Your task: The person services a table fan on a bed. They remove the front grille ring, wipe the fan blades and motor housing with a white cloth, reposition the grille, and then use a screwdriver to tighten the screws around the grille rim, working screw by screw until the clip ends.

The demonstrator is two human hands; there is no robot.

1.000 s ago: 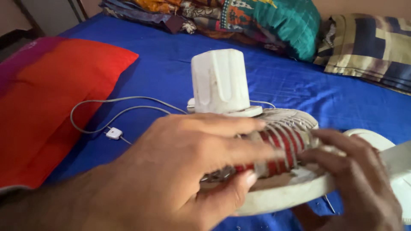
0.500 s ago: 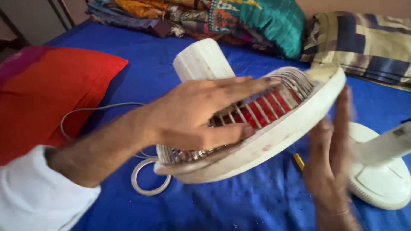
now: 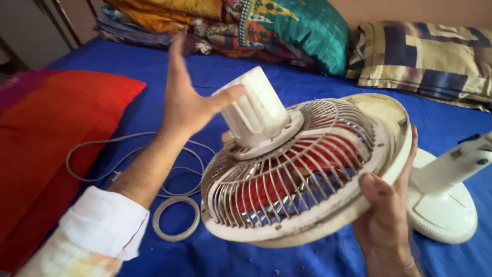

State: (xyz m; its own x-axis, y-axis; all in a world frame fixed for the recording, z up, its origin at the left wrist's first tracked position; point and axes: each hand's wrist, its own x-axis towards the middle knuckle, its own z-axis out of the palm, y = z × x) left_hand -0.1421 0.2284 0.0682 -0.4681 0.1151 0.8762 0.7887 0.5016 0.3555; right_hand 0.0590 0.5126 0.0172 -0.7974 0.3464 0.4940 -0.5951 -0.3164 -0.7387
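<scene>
Holding the fan head (image 3: pixel 302 174) tilted above the blue bed (image 3: pixel 154 72), the person seems midway through handling a table fan that is off its stand. The right hand (image 3: pixel 387 215) grips the rim of the dusty white cage, thumb pressed on the front edge and fingers wrapped behind. The left hand (image 3: pixel 187 97) is spread open in the air, thumb just touching the ribbed plastic motor housing (image 3: pixel 253 110) and closed on nothing. A likely next move would call for the left hand to close on the housing or cage so that both hands steady it. The cage is thin radial bars, grimy, with red blades (image 3: pixel 287 177) showing through. A grey cord (image 3: pixel 102 154) loops on the sheet, a pale ring (image 3: pixel 176 219) lies beside it, and the smooth white stand (image 3: pixel 451 205) rests at the right.
</scene>
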